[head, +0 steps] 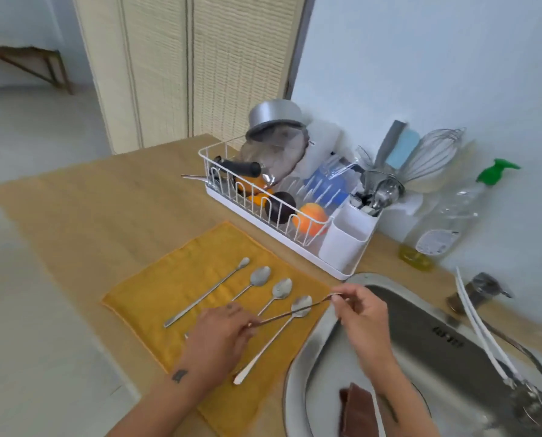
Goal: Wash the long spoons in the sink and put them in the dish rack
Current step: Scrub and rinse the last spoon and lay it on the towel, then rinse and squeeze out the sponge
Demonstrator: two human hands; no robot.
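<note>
Several long steel spoons (209,291) lie side by side on a yellow towel (175,298) left of the sink (298,373). One long spoon (291,313) is lifted above the towel's right edge, held at both ends. My left hand (219,335) pinches its handle end and my right hand (362,313) pinches the other end, by the sink's rim. The white wire dish rack (219,159) stands behind the towel, with a white cutlery cup (347,238) at its near right corner.
The rack holds a metal pot, a pan, a whisk and orange items. A soap bottle (437,234) with a green pump stands right of it. The tap (481,291) sits at the sink's far right. A brown sponge (359,411) lies in the basin.
</note>
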